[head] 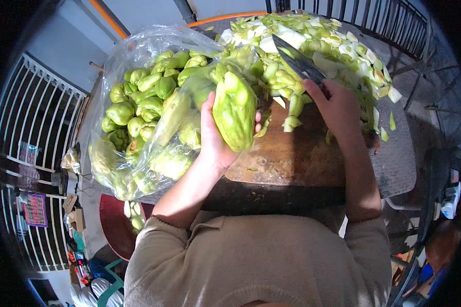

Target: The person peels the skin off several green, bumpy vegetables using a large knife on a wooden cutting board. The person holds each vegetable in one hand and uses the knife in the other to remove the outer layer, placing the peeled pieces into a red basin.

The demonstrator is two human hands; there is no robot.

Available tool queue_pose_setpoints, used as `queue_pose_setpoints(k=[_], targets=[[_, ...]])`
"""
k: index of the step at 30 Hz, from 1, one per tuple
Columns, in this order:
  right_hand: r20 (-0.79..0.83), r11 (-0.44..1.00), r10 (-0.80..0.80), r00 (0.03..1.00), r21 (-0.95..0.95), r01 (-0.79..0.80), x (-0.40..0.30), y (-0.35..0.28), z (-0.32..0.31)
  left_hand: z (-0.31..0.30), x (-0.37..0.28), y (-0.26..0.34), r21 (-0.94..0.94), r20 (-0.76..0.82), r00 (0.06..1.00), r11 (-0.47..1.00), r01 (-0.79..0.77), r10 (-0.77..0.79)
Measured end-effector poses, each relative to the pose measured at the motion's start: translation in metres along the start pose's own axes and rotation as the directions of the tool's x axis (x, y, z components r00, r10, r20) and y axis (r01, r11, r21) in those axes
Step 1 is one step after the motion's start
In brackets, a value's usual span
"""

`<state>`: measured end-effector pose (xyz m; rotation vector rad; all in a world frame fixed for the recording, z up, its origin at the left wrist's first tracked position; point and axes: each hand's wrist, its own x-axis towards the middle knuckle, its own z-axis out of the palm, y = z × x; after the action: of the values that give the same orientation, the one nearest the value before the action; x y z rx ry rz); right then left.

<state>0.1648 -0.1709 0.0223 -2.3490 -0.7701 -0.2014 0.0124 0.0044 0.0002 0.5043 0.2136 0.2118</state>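
My left hand (pixel 214 140) grips a green chayote (pixel 235 111), raised above the near-left part of a wooden cutting board (pixel 307 153). Pale cut patches show near the chayote's upper end, while its lower part keeps its skin. In my right hand (pixel 336 105) is a knife with a broad dark blade (pixel 297 57), its tip pointing up and left over the peelings. Blade and chayote are apart. Left of my left hand, a clear plastic bag (pixel 109 92) lies open with many whole chayotes (pixel 150 105) inside.
A large heap of green and white peelings (pixel 353 57) covers the table's far side and spills onto the board. The grey table (pixel 397 161) ends just before my body. Below its left edge stands a red basin (pixel 113 226) holding pale pieces (pixel 136 217).
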Motion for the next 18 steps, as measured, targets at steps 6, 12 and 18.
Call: queue_pose_setpoints(k=[6,12,18], targets=[[0.110,0.903,-0.402,0.909,0.211,0.374,-0.033,-0.030,-0.005,-0.024,0.008,0.000,-0.136,0.211,0.973,0.983,0.121,-0.091],[0.046,0.697,-0.696,0.716,0.279,0.660,-0.058,-0.051,0.002,-0.026,0.015,0.008,-0.318,0.416,0.887,0.881,0.350,-0.201],[0.212,0.951,-0.299,0.930,-0.016,0.310,-0.041,-0.051,0.005,-0.017,0.003,0.003,-0.293,0.261,0.950,0.924,0.247,-0.171]])
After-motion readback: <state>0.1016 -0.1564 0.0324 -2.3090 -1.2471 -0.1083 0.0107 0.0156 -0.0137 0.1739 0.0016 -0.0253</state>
